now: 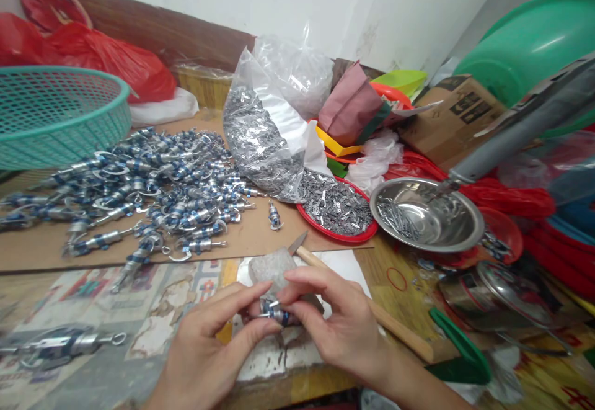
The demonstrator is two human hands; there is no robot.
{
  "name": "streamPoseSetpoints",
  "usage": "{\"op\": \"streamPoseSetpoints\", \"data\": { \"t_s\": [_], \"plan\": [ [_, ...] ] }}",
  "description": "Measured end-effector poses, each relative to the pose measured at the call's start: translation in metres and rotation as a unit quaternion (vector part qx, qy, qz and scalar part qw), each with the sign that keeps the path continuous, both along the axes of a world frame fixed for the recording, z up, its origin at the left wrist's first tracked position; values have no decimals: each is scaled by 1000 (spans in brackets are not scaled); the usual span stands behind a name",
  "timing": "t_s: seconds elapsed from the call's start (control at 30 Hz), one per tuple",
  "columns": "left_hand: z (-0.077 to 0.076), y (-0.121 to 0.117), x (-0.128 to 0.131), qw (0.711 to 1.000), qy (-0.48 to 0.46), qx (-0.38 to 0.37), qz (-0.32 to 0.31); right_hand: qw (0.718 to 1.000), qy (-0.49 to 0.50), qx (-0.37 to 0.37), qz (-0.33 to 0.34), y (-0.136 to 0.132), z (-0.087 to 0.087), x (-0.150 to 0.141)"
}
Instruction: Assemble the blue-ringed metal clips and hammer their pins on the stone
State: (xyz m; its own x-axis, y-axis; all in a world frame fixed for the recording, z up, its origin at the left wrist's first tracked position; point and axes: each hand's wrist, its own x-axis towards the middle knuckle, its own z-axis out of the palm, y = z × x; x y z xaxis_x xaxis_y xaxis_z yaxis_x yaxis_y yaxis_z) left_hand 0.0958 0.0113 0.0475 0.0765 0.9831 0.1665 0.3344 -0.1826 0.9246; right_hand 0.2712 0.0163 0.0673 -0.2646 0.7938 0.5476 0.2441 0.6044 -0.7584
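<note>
In front of me, my left hand [214, 335] and my right hand [337, 314] pinch a small silver metal fitting with blue bands [277, 316] between fingertips and thumbs. Part of the fitting is hidden behind the fingers. It is held just over a grey stone block [273, 267], whose near side the hands partly cover. Behind and beside my right hand lies a hammer with a wooden handle [404, 329]. Another silver fitting with a ring end [77, 345] rests on the worn, papered table at the left.
A large heap of similar fittings [171, 180] covers the cardboard. Beyond are a plastic bag of metal clips [260, 137], a red dish [372, 233] of clips and a steel bowl [471, 227] with pins. A teal basket [60, 143] stands left; a green dustpan-like piece [469, 360] lies right.
</note>
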Motion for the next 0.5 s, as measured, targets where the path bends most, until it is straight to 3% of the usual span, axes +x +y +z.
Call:
{"op": "streamPoseSetpoints", "data": {
  "t_s": [0.13,0.3,0.5],
  "plan": [
    [2,2,0,999,-10,37,-29,1000,18,16,17,0,-1,-3],
    [3,0,0,998,-31,55,-25,999,18,-22,-35,-5,5,-7],
    [4,-2,1,998,-23,56,-36,998,-17,-16,-62,-6,3,-7]
  ]
}}
